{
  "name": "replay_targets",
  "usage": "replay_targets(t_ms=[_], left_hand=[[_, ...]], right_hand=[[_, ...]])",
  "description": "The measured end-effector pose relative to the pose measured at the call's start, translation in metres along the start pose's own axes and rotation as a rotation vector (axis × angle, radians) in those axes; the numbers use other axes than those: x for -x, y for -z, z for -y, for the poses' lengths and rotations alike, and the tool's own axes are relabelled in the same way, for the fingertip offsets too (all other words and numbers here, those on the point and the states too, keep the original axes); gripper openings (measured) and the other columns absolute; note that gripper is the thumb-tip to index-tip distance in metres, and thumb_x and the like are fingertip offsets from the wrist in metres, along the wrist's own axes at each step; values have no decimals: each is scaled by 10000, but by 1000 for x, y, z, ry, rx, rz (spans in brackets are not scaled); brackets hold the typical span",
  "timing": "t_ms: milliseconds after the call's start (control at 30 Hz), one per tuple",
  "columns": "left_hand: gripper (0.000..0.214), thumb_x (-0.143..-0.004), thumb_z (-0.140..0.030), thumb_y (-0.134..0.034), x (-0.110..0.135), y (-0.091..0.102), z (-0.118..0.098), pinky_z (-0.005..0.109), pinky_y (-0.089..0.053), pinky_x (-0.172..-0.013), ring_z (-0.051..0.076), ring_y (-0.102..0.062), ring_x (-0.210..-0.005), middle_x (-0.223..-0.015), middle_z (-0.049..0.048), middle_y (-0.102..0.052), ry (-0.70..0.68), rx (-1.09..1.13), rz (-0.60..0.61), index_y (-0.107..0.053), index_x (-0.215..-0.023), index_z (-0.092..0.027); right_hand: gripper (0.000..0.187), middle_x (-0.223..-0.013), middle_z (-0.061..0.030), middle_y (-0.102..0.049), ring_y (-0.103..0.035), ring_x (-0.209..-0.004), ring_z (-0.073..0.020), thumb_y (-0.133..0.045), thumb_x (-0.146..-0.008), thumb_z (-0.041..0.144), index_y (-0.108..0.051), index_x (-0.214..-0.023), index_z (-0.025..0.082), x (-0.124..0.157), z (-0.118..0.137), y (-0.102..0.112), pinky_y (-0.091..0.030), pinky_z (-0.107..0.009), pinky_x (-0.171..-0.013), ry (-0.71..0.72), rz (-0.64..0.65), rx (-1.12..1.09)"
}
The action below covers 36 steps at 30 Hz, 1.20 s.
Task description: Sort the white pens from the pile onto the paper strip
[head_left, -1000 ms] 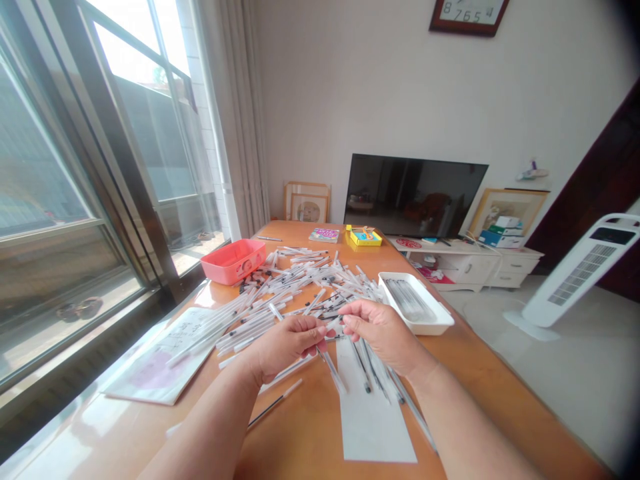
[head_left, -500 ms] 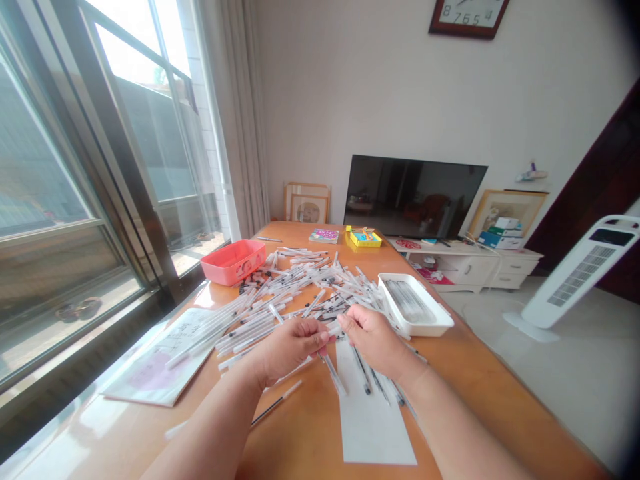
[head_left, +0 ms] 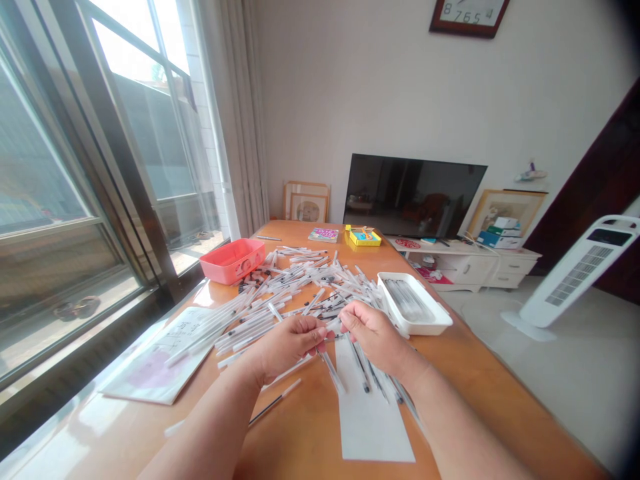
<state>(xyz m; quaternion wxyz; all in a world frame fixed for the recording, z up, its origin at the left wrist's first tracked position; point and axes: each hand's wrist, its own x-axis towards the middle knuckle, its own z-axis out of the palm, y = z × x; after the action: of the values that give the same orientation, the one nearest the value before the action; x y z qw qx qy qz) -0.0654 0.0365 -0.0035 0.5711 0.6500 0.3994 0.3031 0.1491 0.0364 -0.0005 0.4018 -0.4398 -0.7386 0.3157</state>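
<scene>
My left hand (head_left: 287, 343) and my right hand (head_left: 373, 335) meet above the wooden table (head_left: 310, 433), fingertips almost touching. Both are closed on one clear pen (head_left: 331, 326) held between them; a pen barrel sticks down from my left hand. Right behind them spreads a big heap of clear pens (head_left: 295, 287). A few pens lie on a white sheet of paper (head_left: 373, 417) under my right wrist. One loose refill (head_left: 275, 401) lies near my left forearm.
A white tray (head_left: 415, 308) with pen parts stands right of the heap, a pink tray (head_left: 233, 260) at its far left. Printed paper (head_left: 160, 353) lies by the window. Books and a yellow box (head_left: 364, 235) sit at the far edge. A fan (head_left: 575, 277) stands on the floor.
My two hands stay together on the pen, shifting only slightly; my right hand has drawn a little closer to the left. The camera has barely moved.
</scene>
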Motion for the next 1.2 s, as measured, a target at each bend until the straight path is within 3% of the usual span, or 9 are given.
replay_targets(t_ms=[233, 400, 600, 933, 1200], left_hand=[[412, -866, -563, -618, -2, -3, 5, 271, -364, -692, 142, -490, -712, -772, 15, -627, -44, -101, -14, -673, -823, -157], [418, -869, -562, -614, -1, -3, 0, 278, -375, -706, 140, -482, -706, -769, 15, -619, -36, -90, -19, -677, -828, -150], [456, -830, -586, -650, 2, -2, -6, 277, -378, -701, 143, -483, -711, -791, 27, -629, 19, -27, -26, -704, -901, -139], [387, -754, -503, -768, -8, -6, 9, 259, -356, -660, 123, -461, -677, -731, -2, -569, -74, -2, -89, -663, -861, -146], [488, -902, -614, -525, 2, -9, -3, 291, -410, -704, 148, -516, -698, -751, 33, -606, 9, -51, -17, -659, -817, -152]], right_hand=[[426, -570, 46, -404, -367, -565, -133, -502, -956, 482, -385, -637, 224, -2, -12, -10, -289, -267, -551, 8, -113, 230], [473, -579, 30, -435, -405, -569, -147, -402, -988, 555, -441, -651, 225, -3, -11, -8, -306, -283, -565, -35, -84, 166], [379, -633, 35, -483, -452, -615, -144, -400, -1010, 470, -500, -743, 220, 1, 0, 1, -319, -273, -580, 24, -21, 91], [401, -587, 57, -363, -339, -581, -127, -462, -961, 447, -327, -653, 228, -4, -13, -16, -274, -268, -541, -3, -127, 119], [378, -598, 53, -408, -363, -579, -126, -442, -975, 424, -343, -669, 226, -2, -11, -11, -284, -268, -557, 47, -138, 180]])
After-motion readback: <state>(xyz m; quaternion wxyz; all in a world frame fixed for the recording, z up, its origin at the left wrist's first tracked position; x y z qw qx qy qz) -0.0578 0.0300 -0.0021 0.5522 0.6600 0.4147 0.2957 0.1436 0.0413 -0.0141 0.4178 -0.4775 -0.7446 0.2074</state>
